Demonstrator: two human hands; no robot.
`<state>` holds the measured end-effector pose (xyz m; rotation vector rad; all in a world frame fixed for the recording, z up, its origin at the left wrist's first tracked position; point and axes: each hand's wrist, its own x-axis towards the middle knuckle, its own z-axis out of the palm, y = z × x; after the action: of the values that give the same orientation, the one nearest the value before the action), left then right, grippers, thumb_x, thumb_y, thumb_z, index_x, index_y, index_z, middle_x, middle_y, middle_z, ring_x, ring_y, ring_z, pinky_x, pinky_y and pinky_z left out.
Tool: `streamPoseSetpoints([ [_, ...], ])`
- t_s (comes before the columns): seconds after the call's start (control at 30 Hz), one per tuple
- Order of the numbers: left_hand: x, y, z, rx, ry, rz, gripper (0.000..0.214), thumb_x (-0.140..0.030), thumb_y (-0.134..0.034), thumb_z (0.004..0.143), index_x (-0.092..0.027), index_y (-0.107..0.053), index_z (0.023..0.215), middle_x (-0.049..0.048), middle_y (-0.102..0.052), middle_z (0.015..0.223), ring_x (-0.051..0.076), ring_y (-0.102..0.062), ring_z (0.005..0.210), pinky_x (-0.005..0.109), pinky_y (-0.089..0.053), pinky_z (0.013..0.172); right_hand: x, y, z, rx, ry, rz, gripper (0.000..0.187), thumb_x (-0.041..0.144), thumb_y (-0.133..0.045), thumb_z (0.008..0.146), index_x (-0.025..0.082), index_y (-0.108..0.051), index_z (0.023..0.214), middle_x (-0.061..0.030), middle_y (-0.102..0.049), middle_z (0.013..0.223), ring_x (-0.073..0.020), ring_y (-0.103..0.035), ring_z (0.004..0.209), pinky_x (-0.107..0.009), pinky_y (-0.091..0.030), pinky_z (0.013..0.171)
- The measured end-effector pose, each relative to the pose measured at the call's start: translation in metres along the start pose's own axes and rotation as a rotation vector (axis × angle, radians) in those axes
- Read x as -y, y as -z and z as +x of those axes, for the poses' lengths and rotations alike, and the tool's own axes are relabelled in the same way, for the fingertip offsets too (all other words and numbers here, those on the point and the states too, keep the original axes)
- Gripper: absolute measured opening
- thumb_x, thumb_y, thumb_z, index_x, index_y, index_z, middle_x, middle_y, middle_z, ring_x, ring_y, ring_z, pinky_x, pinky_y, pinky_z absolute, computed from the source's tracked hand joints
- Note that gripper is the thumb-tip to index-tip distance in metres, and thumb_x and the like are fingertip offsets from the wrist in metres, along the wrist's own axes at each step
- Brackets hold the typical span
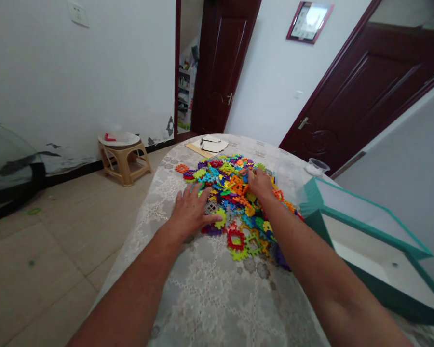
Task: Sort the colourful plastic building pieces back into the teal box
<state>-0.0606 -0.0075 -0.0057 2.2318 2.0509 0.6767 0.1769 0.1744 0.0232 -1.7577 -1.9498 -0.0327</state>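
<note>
A heap of colourful plastic interlocking pieces (235,185) lies on a table (217,289) with a grey lace-patterned cover. My left hand (191,209) rests palm down at the heap's left edge, its fingers spread and the thumb over a lime-green piece (220,219). Over on the right side of the heap, my right hand (260,184) reaches in with its fingers curled together among the pieces. What its fingertips hold, if anything, is hidden. Near the front edge of the heap lie a red square piece (236,239) and green ones.
A teal box (369,241) with an open lid stands on the right, beside a clear plastic cup (317,166). Eyeglasses (211,144) lie on papers at the table's far end. A tan stool (126,161) stands on the floor at left, near a bicycle wheel (36,178).
</note>
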Motion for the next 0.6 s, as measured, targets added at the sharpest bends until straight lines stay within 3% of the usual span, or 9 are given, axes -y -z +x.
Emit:
streamPoseSetpoints([
  [0.1,0.008,-0.005,-0.009,0.111,0.081,0.014,0.111,-0.081,-0.078,0.071,-0.024,-0.044,0.160,0.0251,-0.037,0.167,0.055,-0.034,0.152,0.070,-0.032,0.118,-0.011,0.015,-0.008,-0.019,0.037,0.025,0.043,0.032,-0.041,0.105,0.009,-0.069,0.129,-0.0214,-0.074,0.124,-0.0301,-0.067,0.118,-0.041,-0.048,0.105],
  [0.2,-0.002,-0.021,-0.015,0.102,0.082,0.019,0.112,-0.085,-0.076,0.069,-0.027,-0.045,0.160,0.0248,-0.041,0.165,0.057,-0.034,0.151,0.073,-0.031,0.117,-0.026,0.034,-0.038,-0.046,0.164,0.099,0.044,0.035,-0.040,0.105,0.011,-0.069,0.129,-0.0191,-0.073,0.127,-0.0296,-0.066,0.121,-0.044,-0.048,0.110],
  [0.3,-0.020,-0.036,-0.017,0.004,0.053,0.010,0.101,-0.085,-0.067,0.078,-0.029,-0.046,0.158,0.0207,-0.043,0.165,0.053,-0.034,0.152,0.070,-0.029,0.120,-0.043,0.054,-0.095,-0.024,0.360,0.158,0.047,0.044,-0.042,0.106,0.016,-0.064,0.138,-0.0172,-0.069,0.135,-0.0311,-0.062,0.130,-0.050,-0.046,0.115],
  [0.4,-0.031,-0.045,-0.018,-0.046,0.009,-0.018,0.092,-0.084,-0.059,0.085,-0.028,-0.046,0.157,0.0181,-0.042,0.166,0.048,-0.034,0.154,0.065,-0.028,0.122,-0.060,0.070,-0.165,0.058,0.485,0.058,0.054,0.049,-0.050,0.105,0.024,-0.053,0.152,-0.0140,-0.054,0.157,-0.0319,-0.049,0.146,-0.054,-0.040,0.123],
  [0.5,-0.035,-0.049,-0.017,-0.057,-0.010,-0.027,0.091,-0.083,-0.058,0.087,-0.026,-0.047,0.156,0.0194,-0.043,0.165,0.047,-0.035,0.153,0.064,-0.028,0.123,-0.078,0.075,-0.223,0.093,0.473,-0.079,0.068,0.054,-0.060,0.100,0.030,-0.043,0.161,-0.0127,-0.040,0.167,-0.0377,-0.036,0.155,-0.062,-0.035,0.124],
  [0.6,-0.040,-0.052,-0.014,-0.043,-0.055,-0.050,0.094,-0.081,-0.062,0.086,-0.022,-0.046,0.157,0.0211,-0.038,0.167,0.044,-0.035,0.154,0.060,-0.029,0.125,-0.093,0.069,-0.252,0.084,0.414,-0.129,0.083,0.059,-0.065,0.095,0.030,-0.034,0.166,-0.0145,-0.032,0.172,-0.0428,-0.030,0.157,-0.069,-0.033,0.122],
])
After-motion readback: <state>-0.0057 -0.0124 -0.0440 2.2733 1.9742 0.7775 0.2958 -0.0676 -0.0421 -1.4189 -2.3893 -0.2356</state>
